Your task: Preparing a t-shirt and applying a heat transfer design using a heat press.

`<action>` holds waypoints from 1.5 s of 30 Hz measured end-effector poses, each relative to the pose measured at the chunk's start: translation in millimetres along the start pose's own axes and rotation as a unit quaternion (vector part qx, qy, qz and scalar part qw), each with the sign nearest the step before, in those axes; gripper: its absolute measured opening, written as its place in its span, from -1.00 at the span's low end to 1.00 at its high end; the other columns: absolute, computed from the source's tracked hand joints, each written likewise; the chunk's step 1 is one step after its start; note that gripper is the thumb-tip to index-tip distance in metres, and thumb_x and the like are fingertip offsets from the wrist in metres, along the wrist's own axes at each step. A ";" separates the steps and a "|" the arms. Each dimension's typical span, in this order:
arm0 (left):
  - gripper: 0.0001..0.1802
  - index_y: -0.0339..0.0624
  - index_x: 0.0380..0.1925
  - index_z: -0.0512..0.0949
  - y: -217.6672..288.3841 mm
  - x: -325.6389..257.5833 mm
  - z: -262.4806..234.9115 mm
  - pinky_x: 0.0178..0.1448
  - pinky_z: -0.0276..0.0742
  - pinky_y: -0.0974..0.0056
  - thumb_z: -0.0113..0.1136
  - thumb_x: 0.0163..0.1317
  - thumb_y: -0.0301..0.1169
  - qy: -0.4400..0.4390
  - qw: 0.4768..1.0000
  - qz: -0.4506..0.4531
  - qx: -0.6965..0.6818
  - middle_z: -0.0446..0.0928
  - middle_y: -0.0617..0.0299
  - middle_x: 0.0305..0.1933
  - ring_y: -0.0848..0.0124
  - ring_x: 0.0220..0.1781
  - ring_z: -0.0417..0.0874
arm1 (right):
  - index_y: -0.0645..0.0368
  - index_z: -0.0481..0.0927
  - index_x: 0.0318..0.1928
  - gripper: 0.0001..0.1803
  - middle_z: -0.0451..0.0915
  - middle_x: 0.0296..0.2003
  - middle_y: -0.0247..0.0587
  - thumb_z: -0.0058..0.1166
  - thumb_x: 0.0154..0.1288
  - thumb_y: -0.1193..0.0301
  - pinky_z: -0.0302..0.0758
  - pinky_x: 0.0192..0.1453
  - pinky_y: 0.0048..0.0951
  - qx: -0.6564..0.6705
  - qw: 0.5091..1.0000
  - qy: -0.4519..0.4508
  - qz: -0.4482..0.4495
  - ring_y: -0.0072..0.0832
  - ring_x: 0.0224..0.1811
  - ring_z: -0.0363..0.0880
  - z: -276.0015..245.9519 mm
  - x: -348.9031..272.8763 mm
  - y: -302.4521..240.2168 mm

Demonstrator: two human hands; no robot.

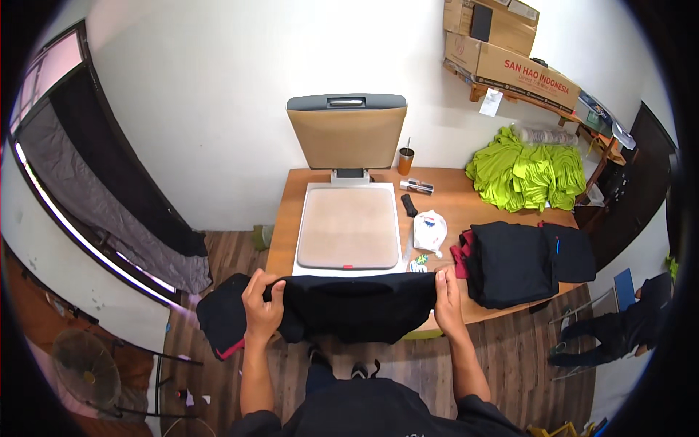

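Observation:
A black cloth garment [357, 309] hangs stretched between my two hands, just in front of a raised-lid heat press. My left hand [263, 302] pinches its upper left corner, and my right hand [446, 295] grips the upper right one. Behind the garment lies the press's flat beige lower pad [349, 226], with nothing on it. Its hinged upper plate [348, 131] stands tilted up against the wall side. Folds hide which part of the garment I hold.
On the wooden table [444, 191] are folded black garments [513, 262], a bright green fabric pile [528, 171], a white plastic bag [429, 231] and an orange cup [405, 160]. More black fabric [222, 313] sits at left. Cardboard boxes [524, 76] fill a shelf. Another person [619, 331] sits at right.

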State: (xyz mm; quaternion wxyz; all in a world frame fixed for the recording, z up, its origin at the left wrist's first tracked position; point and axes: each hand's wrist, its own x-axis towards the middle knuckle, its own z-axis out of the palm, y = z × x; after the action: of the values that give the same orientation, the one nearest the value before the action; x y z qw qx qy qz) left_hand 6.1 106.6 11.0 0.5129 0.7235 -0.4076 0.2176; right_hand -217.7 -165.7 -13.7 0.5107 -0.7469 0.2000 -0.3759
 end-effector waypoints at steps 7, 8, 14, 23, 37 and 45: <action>-0.79 -0.30 -0.38 0.51 -13.9 3.4 -13.1 -0.44 0.34 0.20 0.33 0.29 -0.42 -0.014 0.999 0.040 0.004 0.36 0.04 -0.55 0.12 -0.54 0.42 | 0.29 0.44 -0.41 -0.83 0.46 -0.54 0.00 0.06 0.37 0.55 0.36 -0.44 -0.26 -0.145 0.965 0.017 -0.219 -0.12 -0.54 0.47 -21.7 9.6 -18.9; -0.79 -0.29 -0.38 0.52 -15.4 4.8 -16.7 -0.44 0.34 0.20 0.36 0.26 -0.41 -0.034 0.998 0.049 0.012 0.36 0.05 -0.53 0.13 -0.53 0.42 | 0.29 0.46 -0.39 -0.85 0.49 -0.52 0.01 0.08 0.35 0.55 0.38 -0.41 -0.25 -0.186 0.961 0.028 -0.203 -0.09 -0.51 0.51 -28.6 13.2 -21.3; -0.81 -0.24 -0.34 0.58 -4.1 8.5 -12.9 -0.37 0.38 0.20 0.40 0.20 -0.39 -0.056 0.990 0.068 0.114 0.37 0.10 -0.41 0.18 -0.42 0.45 | 0.30 0.44 -0.34 -0.86 0.36 -0.44 -0.06 0.06 0.40 0.55 0.33 -0.24 -0.28 -0.128 0.972 0.012 -0.195 -0.18 -0.38 0.38 -28.5 15.0 -22.9; -0.81 -0.37 -0.27 0.45 -27.3 -50.6 20.9 -0.11 0.40 0.25 0.06 0.48 -0.42 -0.071 0.980 -0.181 -0.043 0.40 0.03 -0.35 0.18 -0.28 0.47 | 0.33 0.37 -0.29 -0.83 0.33 -0.40 -0.08 -0.13 0.53 0.54 0.32 -0.20 -0.38 -0.081 0.993 -0.064 -0.054 -0.29 -0.36 0.34 -9.3 -13.9 3.0; -0.78 -0.35 -0.40 0.46 -41.4 -72.1 0.9 -0.18 0.38 0.13 0.14 0.40 -0.43 -0.139 0.976 -0.170 -0.005 0.39 0.02 -0.40 0.07 -0.31 0.44 | 0.30 0.50 -0.38 -0.75 0.46 -0.55 -0.33 0.14 0.43 0.40 0.36 -0.29 -0.50 -0.039 0.995 -0.071 0.066 -0.64 -0.42 0.35 4.6 -49.8 23.3; -0.81 -0.31 -0.38 0.48 -58.9 -74.5 -5.4 -0.11 0.38 0.08 0.15 0.39 -0.42 -0.144 0.975 -0.168 0.019 0.43 0.00 -0.37 0.04 -0.26 0.47 | 0.32 0.58 -0.33 -0.82 0.52 -0.46 -0.26 0.23 0.35 0.44 0.42 -0.15 -0.50 -0.042 0.995 -0.077 0.041 -0.55 -0.36 0.46 26.2 -50.9 5.3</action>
State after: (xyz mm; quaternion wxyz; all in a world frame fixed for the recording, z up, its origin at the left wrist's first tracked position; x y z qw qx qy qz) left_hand 11.8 147.3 -74.9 0.4645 0.8149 -0.3453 0.0298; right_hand -229.6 -117.0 -41.8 0.5079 -0.7856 0.2058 -0.2872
